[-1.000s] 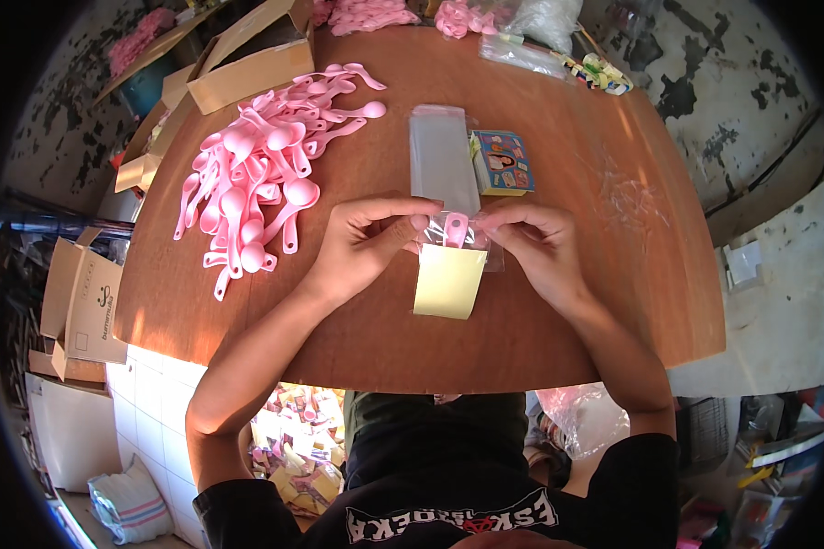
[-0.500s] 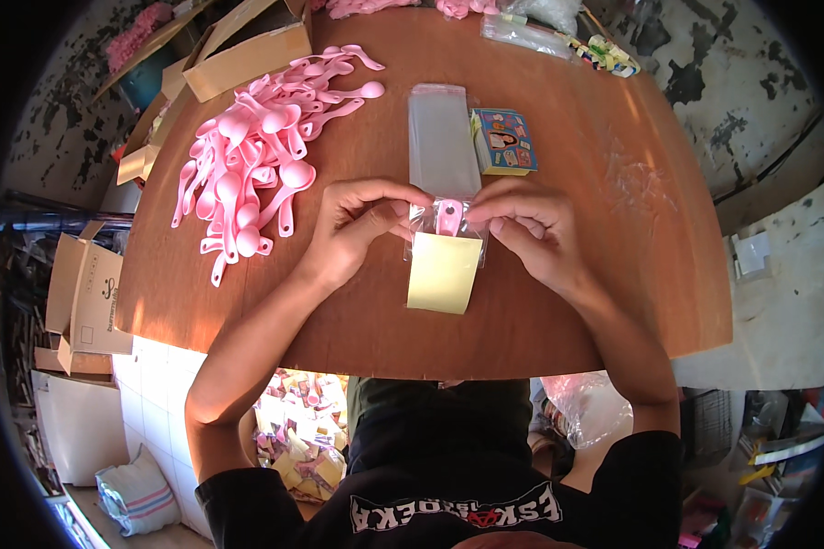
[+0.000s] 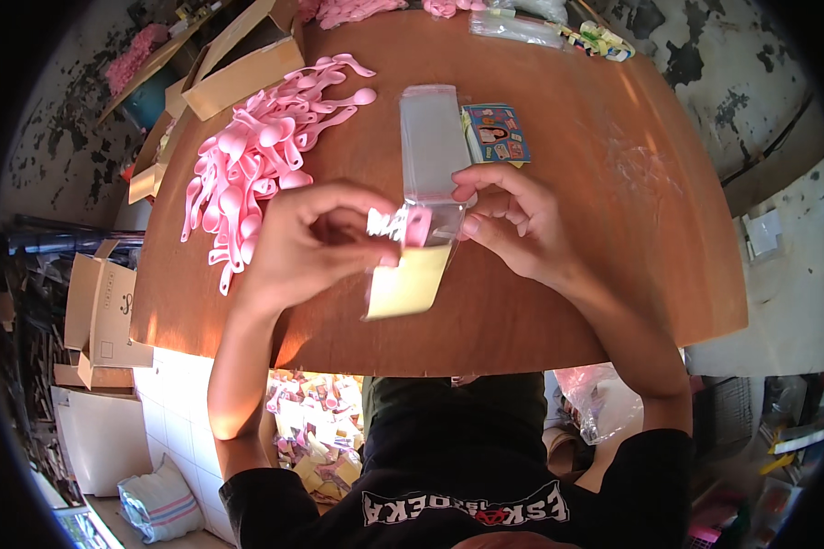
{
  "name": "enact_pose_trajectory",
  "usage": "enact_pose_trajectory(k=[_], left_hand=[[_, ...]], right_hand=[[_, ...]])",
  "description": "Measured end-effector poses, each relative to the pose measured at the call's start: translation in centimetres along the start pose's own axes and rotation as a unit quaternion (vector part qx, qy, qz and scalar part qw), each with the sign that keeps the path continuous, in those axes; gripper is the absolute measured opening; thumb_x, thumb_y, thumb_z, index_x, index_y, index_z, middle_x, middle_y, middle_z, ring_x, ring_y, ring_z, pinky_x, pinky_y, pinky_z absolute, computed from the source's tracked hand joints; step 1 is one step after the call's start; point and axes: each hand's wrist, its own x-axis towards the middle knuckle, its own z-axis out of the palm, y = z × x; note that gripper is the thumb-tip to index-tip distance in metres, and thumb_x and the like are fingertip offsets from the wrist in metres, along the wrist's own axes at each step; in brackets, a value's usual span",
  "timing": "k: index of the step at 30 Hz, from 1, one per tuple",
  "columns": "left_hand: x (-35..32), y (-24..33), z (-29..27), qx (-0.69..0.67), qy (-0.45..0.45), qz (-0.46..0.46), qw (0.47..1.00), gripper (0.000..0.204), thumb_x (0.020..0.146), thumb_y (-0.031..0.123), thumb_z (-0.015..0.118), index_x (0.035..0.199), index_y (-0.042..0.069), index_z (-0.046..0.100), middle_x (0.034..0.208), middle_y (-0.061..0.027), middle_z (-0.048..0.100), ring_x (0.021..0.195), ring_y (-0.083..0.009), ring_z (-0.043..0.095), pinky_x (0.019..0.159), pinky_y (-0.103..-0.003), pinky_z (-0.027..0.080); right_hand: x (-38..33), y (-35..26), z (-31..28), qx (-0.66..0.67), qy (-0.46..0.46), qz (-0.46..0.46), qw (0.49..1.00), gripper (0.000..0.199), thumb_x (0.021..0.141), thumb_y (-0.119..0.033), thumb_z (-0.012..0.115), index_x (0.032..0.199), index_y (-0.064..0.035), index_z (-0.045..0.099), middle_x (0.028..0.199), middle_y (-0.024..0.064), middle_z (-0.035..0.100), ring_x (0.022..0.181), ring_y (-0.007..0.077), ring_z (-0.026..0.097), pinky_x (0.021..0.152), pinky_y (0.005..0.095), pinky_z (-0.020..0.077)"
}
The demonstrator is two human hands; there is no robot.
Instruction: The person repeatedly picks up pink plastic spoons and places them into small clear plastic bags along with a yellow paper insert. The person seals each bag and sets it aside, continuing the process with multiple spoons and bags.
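My left hand (image 3: 316, 240) grips the left side of a small clear plastic bag (image 3: 441, 227), which tilts a little. Inside the bag are a yellow card (image 3: 410, 282) and a pink measuring spoon, of which only the handle end (image 3: 418, 226) shows above the card. At the bag's right edge is my right hand (image 3: 519, 220), its index finger and thumb apart. Just beyond the hands lies a stack of clear plastic bags (image 3: 430, 137), beside a pile of printed blue cards (image 3: 499, 134). A heap of pink spoons (image 3: 256, 146) spreads over the table's left part.
The brown table (image 3: 613, 274) has a curved edge. An open cardboard box (image 3: 247, 78) stands at its far left. More plastic packs (image 3: 522, 29) lie along the far edge. Below the table, several packed bags (image 3: 316, 421) are gathered at the left; a clear plastic sack (image 3: 599, 403) is at the right.
The bag with the spoon and card has shifted left and tilted. My left hand has moved left with it, and my right hand's finger and thumb have spread apart.
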Motion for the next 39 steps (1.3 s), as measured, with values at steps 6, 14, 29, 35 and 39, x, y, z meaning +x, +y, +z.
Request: enact_pose_trajectory(k=[6,14,29,35,39], left_hand=[[-9.7,1.0,0.5,0.079,-0.458,-0.004,0.885,0.017,0.086,0.009,0.070,0.102,0.006,0.067,0.090,-0.0067,0.068,0.082,-0.0232,0.067,0.070,-0.034,0.053],[-25.1,-14.1,1.3,0.407,-0.400,-0.327,0.753,0.043,0.088,0.027,0.069,0.121,0.003,0.056,0.110,-0.0170,0.066,0.103,-0.0355,0.063,0.091,-0.044,0.050],[2.7,-4.1,1.7,0.148,-0.077,0.110,0.980,0.012,0.089,0.002,0.066,0.100,0.002,0.069,0.091,-0.0088,0.071,0.080,-0.0112,0.067,0.071,-0.026,0.052],[5.3,-8.4,1.7,0.137,0.153,0.112,0.972,0.023,0.089,-0.003,0.061,0.112,0.000,0.063,0.102,-0.0086,0.068,0.086,-0.0123,0.066,0.071,-0.024,0.051],[4.8,-8.1,1.7,0.207,0.098,0.118,0.966,0.032,0.083,-0.009,0.057,0.113,0.001,0.062,0.106,-0.0110,0.068,0.088,-0.0176,0.068,0.066,-0.028,0.052]], right_hand=[[0.4,1.2,-0.8,-0.109,0.040,-0.004,0.993,0.023,0.085,-0.001,0.069,0.107,-0.0009,0.064,0.094,0.0058,0.065,0.071,0.0101,0.062,0.064,0.0236,0.0503],[0.5,2.2,-0.2,-0.421,0.007,-0.185,0.888,0.031,0.086,-0.018,0.069,0.113,-0.0039,0.065,0.112,0.0159,0.063,0.105,0.0321,0.061,0.091,0.0438,0.0496],[-0.2,3.3,0.8,-0.621,-0.096,-0.133,0.766,0.051,0.096,-0.036,0.053,0.128,0.0029,0.057,0.135,0.0194,0.054,0.135,0.0347,0.041,0.113,0.0615,0.0181],[-0.2,3.0,1.2,-0.591,-0.070,-0.133,0.793,0.051,0.095,-0.034,0.055,0.128,0.0054,0.055,0.137,0.0185,0.054,0.135,0.0334,0.042,0.113,0.0620,0.0175],[0.1,3.1,0.9,-0.566,-0.065,-0.112,0.814,0.048,0.094,-0.030,0.057,0.127,0.0048,0.056,0.135,0.0184,0.055,0.134,0.0328,0.044,0.114,0.0608,0.0179]])
